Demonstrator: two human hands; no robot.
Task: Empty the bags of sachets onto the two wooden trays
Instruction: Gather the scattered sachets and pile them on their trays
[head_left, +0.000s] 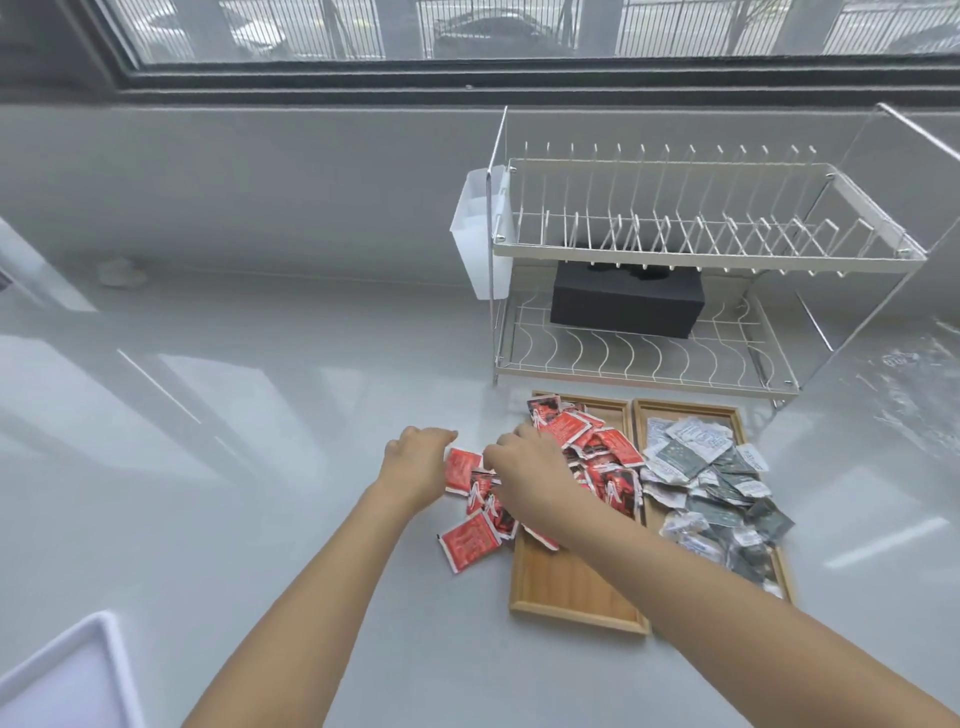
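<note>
Two wooden trays lie side by side on the counter. The left tray (566, 587) holds a heap of red sachets (608, 457), and several red sachets (470, 543) have spilled onto the counter left of it. The right tray (691, 410) is piled with grey and white sachets (711, 483). My left hand (418, 460) rests with curled fingers on a spilled red sachet beside the tray. My right hand (530, 470) lies over the red heap at the tray's left edge, fingers bent down into the sachets. No bags are in view.
A white two-tier dish rack (691, 249) stands just behind the trays, with a black box (626, 304) on its lower shelf and a white cup holder (478, 228) on its left side. A white tray corner (67, 675) shows at the bottom left.
</note>
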